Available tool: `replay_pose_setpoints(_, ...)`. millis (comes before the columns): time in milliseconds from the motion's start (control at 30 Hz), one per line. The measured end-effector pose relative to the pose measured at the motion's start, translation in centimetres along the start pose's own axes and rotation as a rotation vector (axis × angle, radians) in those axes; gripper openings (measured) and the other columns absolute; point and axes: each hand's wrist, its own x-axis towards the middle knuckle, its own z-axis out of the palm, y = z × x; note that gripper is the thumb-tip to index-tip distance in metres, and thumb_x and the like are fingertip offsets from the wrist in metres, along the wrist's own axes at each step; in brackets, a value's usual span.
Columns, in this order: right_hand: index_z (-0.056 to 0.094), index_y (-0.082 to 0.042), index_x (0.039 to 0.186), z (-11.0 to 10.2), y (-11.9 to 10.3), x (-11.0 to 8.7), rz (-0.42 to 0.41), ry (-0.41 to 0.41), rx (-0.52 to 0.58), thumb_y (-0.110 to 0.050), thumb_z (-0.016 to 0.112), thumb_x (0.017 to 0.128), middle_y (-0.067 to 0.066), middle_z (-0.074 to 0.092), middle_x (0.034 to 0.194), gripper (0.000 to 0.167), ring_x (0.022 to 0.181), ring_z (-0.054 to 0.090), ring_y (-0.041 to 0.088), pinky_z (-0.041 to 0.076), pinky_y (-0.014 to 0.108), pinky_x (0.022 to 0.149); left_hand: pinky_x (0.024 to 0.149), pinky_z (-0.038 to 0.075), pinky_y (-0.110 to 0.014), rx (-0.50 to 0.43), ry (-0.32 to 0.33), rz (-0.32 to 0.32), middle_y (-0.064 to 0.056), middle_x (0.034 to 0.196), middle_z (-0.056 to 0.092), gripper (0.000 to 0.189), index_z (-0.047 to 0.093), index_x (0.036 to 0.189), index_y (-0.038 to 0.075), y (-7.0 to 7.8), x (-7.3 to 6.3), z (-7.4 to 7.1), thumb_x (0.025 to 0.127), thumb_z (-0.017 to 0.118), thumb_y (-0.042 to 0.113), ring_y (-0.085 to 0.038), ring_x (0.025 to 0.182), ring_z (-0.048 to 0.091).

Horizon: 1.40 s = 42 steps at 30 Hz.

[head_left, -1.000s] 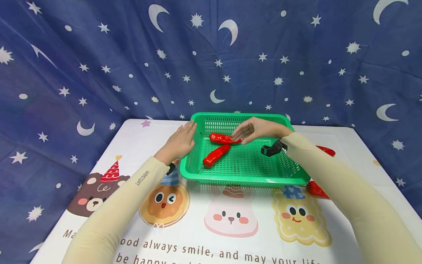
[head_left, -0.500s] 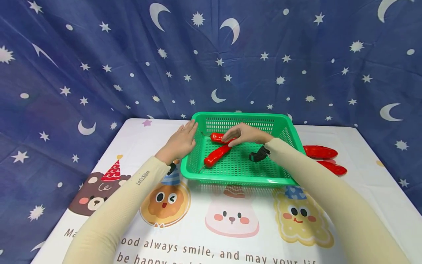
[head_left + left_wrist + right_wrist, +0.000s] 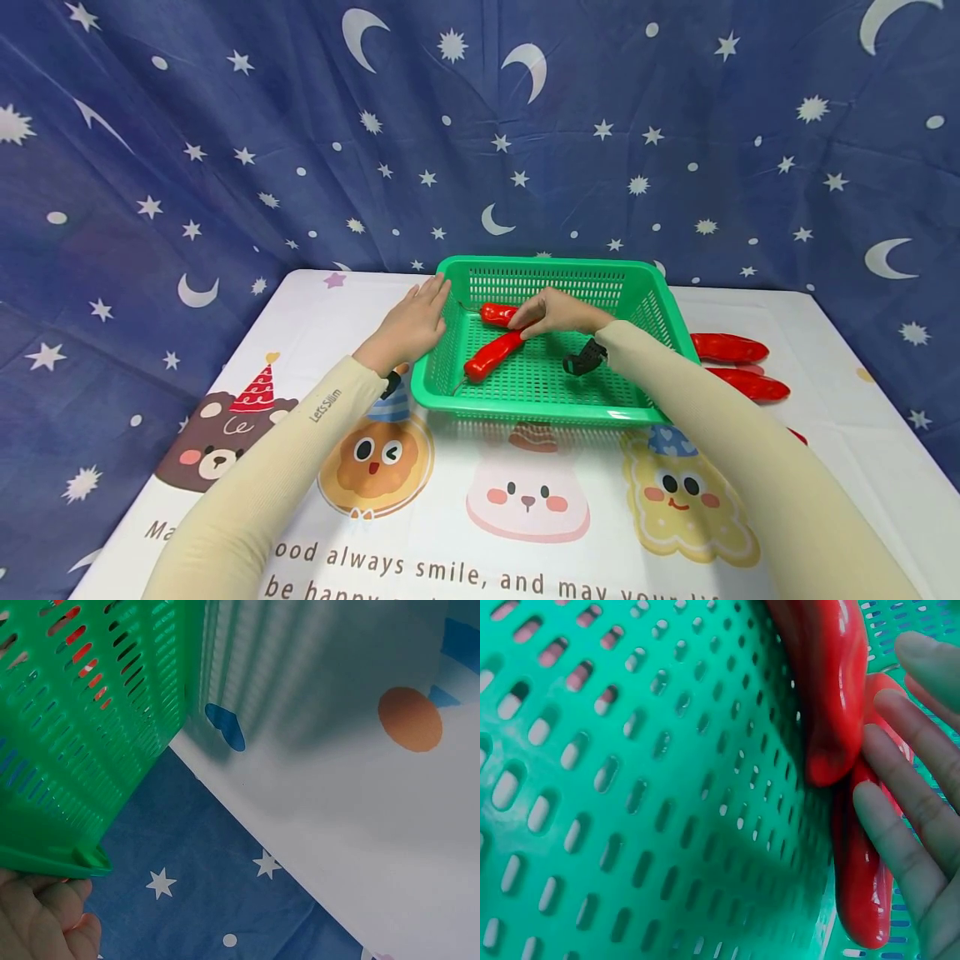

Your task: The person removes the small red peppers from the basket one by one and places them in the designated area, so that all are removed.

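Two long red chili peppers lie in a green plastic basket (image 3: pixel 540 411). The front chili pepper (image 3: pixel 491 357) slants with its stem toward the near left corner. Behind it, the back chili pepper (image 3: pixel 495 313) is partly hidden by my right hand (image 3: pixel 558 312). That hand reaches down into the basket; in the right wrist view its long, nearly straight fingers (image 3: pixel 907 795) lie at the back pepper, the thumb apart from them. My left hand (image 3: pixel 408 325) rests along the basket's left rim with fingers extended; in the left wrist view the left hand (image 3: pixel 45 922) is right at the rim.
Right of the basket, more red peppers (image 3: pixel 731 348) lie on the white printed tablecloth (image 3: pixel 412 575), some partly behind the right sleeve (image 3: pixel 720 425). A blue star-patterned curtain (image 3: pixel 300 125) hangs behind the table.
My right hand has moved left and down to the peppers inside the basket, and its thumb and fingers have drawn closer together. The left hand stays at the rim.
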Motion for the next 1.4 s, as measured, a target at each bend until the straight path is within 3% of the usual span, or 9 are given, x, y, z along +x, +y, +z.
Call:
replay_pose_setpoints(500,0.074,-0.003,0.099,0.8,0.4,-0.2,0.028,-0.012,-0.115,0.0,0.072,0.077,0.014,0.072,0.101,0.022,0.092,0.069,0.019,0.058,0.029,0.077,0.121,0.012,-0.044,0.0,-0.006,-0.005,-0.018,0.157,0.013,0.059,0.016,0.149,-0.002,0.2,-0.1,0.0,0.095,0.03,0.018,-0.031,0.146,0.014)
replay_pose_setpoints(800,0.072,-0.001,0.102,1.2,0.2,-0.2,0.023,-0.062,-0.135,0.002,0.074,0.075,0.015,0.07,0.107,0.028,0.102,0.067,0.024,0.057,0.03,0.082,0.121,0.011,-0.043,-0.004,-0.014,-0.01,-0.017,0.158,0.012,0.059,0.016,0.149,-0.001,0.2,-0.1,0.0,0.096,0.03,0.019,-0.03,0.147,0.012)
replay_pose_setpoints(1400,0.072,-0.005,0.106,1.3,-0.2,0.0,0.03,-0.137,-0.196,0.0,0.076,0.073,0.012,0.07,0.11,0.033,0.104,0.066,0.024,0.055,0.032,0.088,0.12,0.013,-0.044,0.015,-0.014,-0.004,-0.018,0.157,0.013,0.059,0.016,0.149,-0.002,0.1,0.0,-0.2,0.096,0.031,0.019,-0.031,0.146,0.014)
